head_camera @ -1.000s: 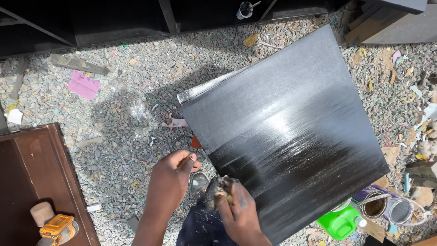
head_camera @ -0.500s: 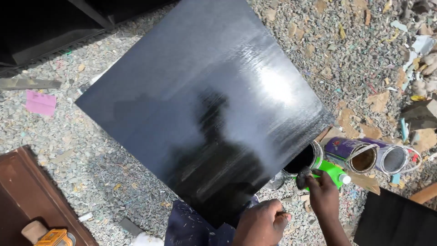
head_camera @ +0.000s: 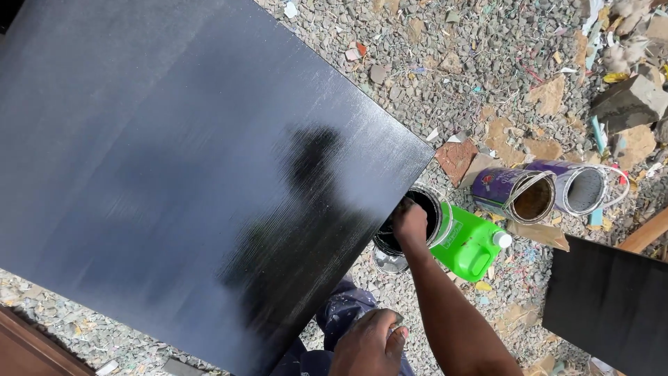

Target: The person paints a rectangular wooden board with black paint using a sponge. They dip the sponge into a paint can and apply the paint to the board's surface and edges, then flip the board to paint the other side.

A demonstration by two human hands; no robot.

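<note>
A large board (head_camera: 174,174) painted glossy black fills the left and middle of the view, tilted over the gravel. Under its right corner stands an open tin of black paint (head_camera: 440,209). My right hand (head_camera: 410,221) reaches into the mouth of that tin with the fingers curled; what they hold is hidden. My left hand (head_camera: 369,345) is a closed fist at the bottom of the view, beside the board's lower edge and above my paint-spattered trousers (head_camera: 344,313).
A green plastic jug (head_camera: 470,244) lies against the paint tin. Two purple tins (head_camera: 515,195) lie open on their sides further right. A second black panel (head_camera: 612,299) is at the lower right. A brown wooden piece (head_camera: 21,348) shows at bottom left. Gravel and scraps cover the ground.
The view has swung right and closer to the board. My right hand has gone from beside the tin into its mouth. My left hand has stayed low by the board's edge.
</note>
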